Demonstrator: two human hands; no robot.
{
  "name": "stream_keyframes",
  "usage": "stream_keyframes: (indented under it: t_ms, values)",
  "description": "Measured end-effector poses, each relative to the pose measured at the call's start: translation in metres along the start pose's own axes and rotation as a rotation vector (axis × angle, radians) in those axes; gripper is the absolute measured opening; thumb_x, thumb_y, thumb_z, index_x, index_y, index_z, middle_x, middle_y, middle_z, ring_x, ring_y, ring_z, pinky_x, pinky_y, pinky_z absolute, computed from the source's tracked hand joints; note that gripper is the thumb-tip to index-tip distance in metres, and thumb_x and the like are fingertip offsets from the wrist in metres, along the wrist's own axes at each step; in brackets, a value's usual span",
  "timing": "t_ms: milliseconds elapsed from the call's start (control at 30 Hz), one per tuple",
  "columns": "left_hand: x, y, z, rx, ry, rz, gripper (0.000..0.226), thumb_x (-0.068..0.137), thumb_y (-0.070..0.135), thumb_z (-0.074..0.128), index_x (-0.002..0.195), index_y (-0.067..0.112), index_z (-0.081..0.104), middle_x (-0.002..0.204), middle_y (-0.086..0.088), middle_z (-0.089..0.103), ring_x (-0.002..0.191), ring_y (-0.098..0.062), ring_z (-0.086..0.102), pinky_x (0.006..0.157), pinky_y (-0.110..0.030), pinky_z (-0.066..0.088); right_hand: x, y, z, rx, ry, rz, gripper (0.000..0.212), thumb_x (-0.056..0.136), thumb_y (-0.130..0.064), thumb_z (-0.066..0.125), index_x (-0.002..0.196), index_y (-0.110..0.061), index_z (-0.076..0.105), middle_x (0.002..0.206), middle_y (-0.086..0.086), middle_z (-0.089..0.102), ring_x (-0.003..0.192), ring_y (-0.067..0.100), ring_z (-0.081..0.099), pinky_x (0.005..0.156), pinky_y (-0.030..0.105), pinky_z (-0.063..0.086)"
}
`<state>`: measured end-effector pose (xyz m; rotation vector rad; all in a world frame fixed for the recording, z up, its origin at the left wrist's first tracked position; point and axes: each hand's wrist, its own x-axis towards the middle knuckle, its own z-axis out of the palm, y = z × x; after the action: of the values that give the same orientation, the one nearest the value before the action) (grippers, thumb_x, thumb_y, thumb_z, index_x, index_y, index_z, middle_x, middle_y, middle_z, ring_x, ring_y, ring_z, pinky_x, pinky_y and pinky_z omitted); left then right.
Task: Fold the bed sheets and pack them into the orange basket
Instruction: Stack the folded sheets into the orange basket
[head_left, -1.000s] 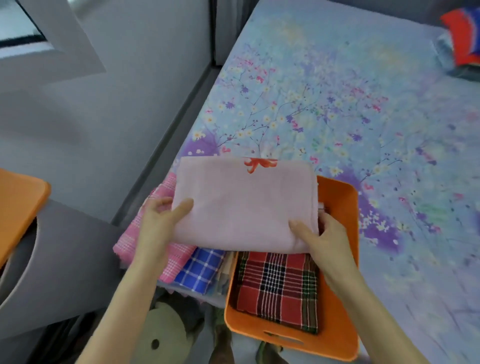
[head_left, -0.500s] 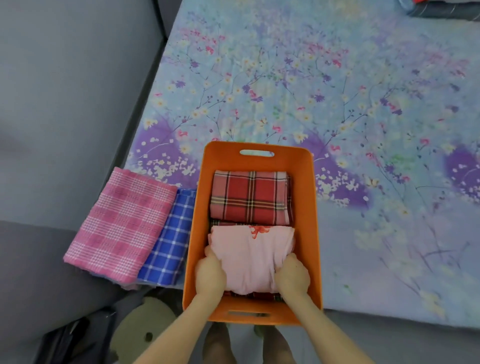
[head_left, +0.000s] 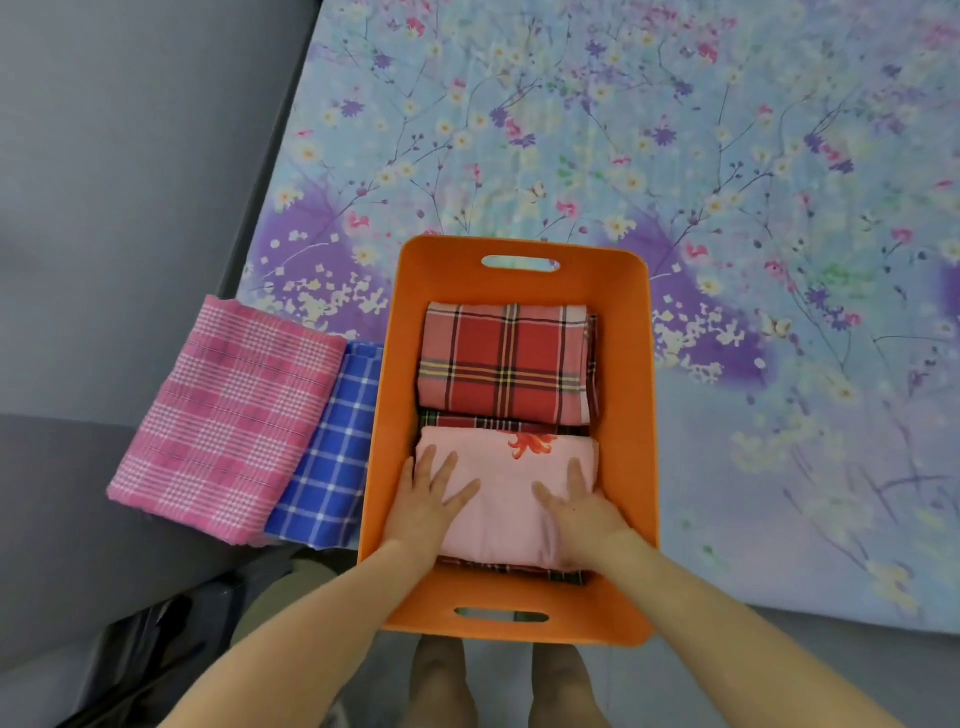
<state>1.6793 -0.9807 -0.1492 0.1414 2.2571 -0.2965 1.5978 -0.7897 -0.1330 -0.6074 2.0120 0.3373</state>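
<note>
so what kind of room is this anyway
Probably a bedroom: the orange plastic basket sits on a wide blue floral bedspread, with a folded pink checked sheet and a folded blue checked sheet beside it.

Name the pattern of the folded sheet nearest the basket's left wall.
That sheet is blue with white checks; head view shows it.

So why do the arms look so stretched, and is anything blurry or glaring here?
Head view: the wide-angle lens stretches the forearms toward the bottom corners; light is soft and even, no glare, mild shade inside the orange basket; the pink sheet under the left hand and right hand is clearest, the floral bedspread softens toward far corners.
</note>
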Motion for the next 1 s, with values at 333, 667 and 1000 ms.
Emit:
stream_keyframes:
  t_ms: [333,667,1000]
  values:
    - [0.036,0.007,0.012,0.162,-0.150,-0.012,0.099,0.091,0.051,0.049,0.135,0.036,-0.038,0.148,-0.013,-0.036,0.136,-0.043,-0.029,0.108,-0.062,-0.010,0.047,-0.023,0.068,-0.464,-0.020,0.037,0.085,0.097,-0.015,0.040,0.135,-0.013,-0.036,0.137,0.024,-0.038,0.128,0.059,-0.027,0.106,0.068,0.019]
    - [-0.092,-0.077,-0.059,-1.438,0.667,0.034,0.026,0.091,0.037,0.050,0.116,0.042,0.053,0.104,0.018,0.066,0.096,0.003,0.060,0.084,-0.014,0.047,-0.045,-0.080,-0.112,0.576,0.721,-0.102,0.022,0.096,-0.022,0.049,0.108,-0.011,0.063,0.097,0.007,0.069,0.090,0.025,0.064,0.071,0.033,0.048]
    - [-0.089,-0.157,0.090,-2.197,0.546,-1.297,0.054,0.084,0.043,0.065,0.119,0.006,0.045,0.113,-0.009,0.057,0.103,-0.027,0.058,0.079,-0.040,0.050,0.035,-0.242,-0.166,1.004,0.362,-0.209,0.039,0.089,-0.020,0.056,0.122,-0.002,0.046,0.105,0.011,0.062,0.095,0.028,0.060,0.080,0.037,0.049]
